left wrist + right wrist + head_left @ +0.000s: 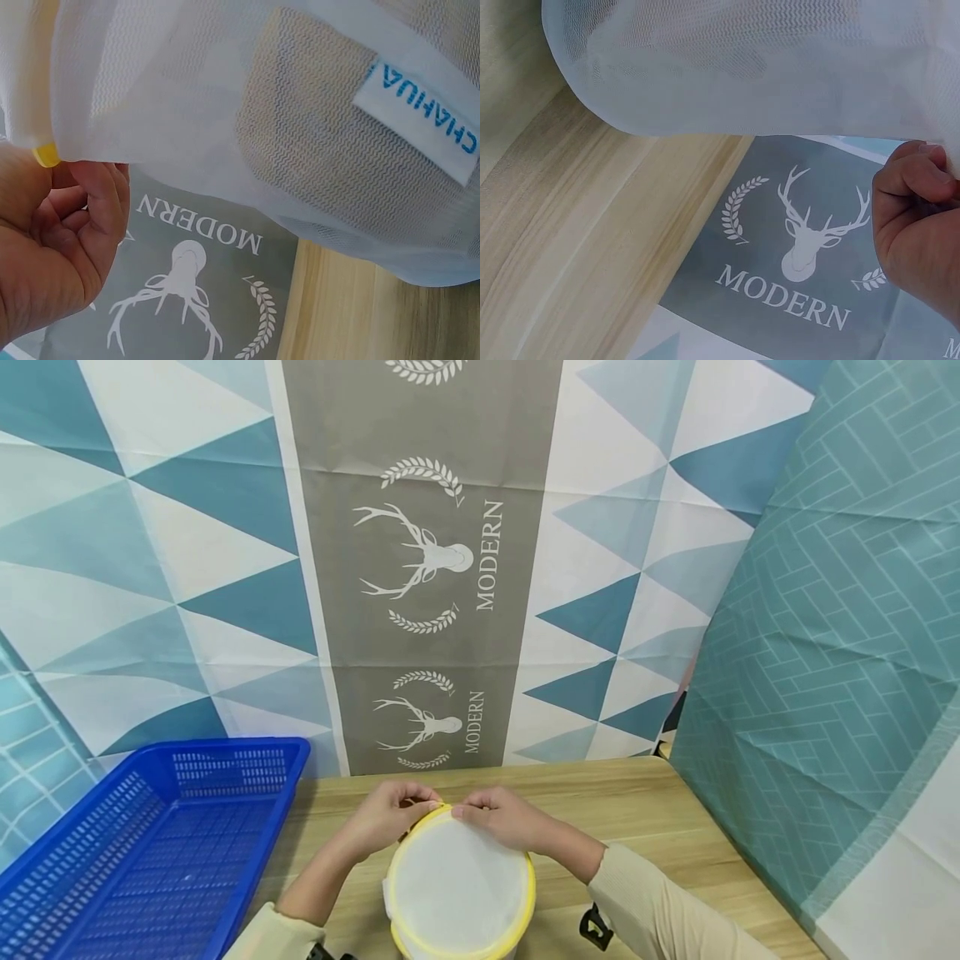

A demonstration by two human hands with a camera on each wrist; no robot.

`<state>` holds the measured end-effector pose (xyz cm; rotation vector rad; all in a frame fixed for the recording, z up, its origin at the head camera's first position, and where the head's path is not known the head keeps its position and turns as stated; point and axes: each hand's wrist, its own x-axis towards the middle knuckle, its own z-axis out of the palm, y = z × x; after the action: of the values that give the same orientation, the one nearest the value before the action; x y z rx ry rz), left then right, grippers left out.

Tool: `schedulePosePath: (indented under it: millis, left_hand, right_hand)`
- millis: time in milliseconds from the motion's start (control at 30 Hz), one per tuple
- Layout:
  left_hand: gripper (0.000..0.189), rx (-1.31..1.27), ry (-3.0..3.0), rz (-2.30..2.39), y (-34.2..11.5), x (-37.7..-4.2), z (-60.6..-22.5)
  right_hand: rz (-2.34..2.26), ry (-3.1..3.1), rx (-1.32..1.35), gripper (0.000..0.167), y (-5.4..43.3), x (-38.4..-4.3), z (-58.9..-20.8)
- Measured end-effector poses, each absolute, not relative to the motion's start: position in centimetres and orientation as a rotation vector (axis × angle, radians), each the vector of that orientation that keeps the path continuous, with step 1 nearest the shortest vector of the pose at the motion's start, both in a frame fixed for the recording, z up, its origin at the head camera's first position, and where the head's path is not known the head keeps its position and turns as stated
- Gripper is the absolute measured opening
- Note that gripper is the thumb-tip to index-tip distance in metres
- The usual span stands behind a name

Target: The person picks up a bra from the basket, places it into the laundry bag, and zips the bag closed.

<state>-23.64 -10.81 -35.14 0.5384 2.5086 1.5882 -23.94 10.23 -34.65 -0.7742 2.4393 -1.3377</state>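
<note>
A round white mesh laundry bag (461, 885) with yellow trim (531, 893) stands on the table at the bottom middle of the head view. At its far edge my left hand (384, 818) pinches the yellow trim between thumb and fingers. Close beside it, my right hand (510, 820) pinches the same edge, thumb on top. Fine netting forms the bag's side (307, 112), which carries a white label (420, 112) reading CHAHUA in the left wrist view. In the right wrist view, the curled fingers (915, 180) hold the bag's edge at the right.
A blue plastic basket (296, 777) with slotted walls stands to the left of the bag. The wooden table (637, 818) reaches back to a patterned cloth wall (420, 635). Another teal hanging (832, 652) borders the right side.
</note>
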Motion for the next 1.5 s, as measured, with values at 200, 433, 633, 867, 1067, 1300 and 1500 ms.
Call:
schedulePosePath:
  millis: [200, 433, 633, 867, 1067, 1300, 1500]
  left_hand:
    - [0.023, 0.567, 2.489, 1.592, -10.87, -23.70, -35.13]
    - [0.028, 0.586, 2.510, 1.590, -10.78, -23.78, -35.19]
    - [0.027, 0.595, 2.511, 1.605, -10.89, -23.74, -35.36]
    - [0.026, 0.573, 2.505, 1.616, -11.02, -23.83, -35.41]
    - [0.024, 0.588, 2.522, 1.624, -11.02, -23.91, -35.63]
    - [0.022, 0.632, 2.558, 1.613, -11.02, -23.94, -35.83]
    - [0.020, 0.625, 2.587, 1.599, -11.13, -23.96, -35.84]
  right_hand:
    - [-1.357, 2.419, -0.770, 0.031, 10.35, -23.88, -34.70]
    - [-1.361, 2.410, -0.772, 0.030, 10.41, -23.96, -34.95]
    - [-1.387, 2.373, -0.764, 0.029, 10.27, -23.92, -35.01]
    - [-1.391, 2.378, -0.760, 0.029, 10.18, -23.77, -35.01]
    - [-1.391, 2.395, -0.733, 0.030, 10.26, -23.64, -35.09]
    - [-1.405, 2.400, -0.731, 0.031, 10.27, -23.47, -35.06]
    - [-1.421, 2.401, -0.729, 0.030, 10.28, -23.45, -34.99]
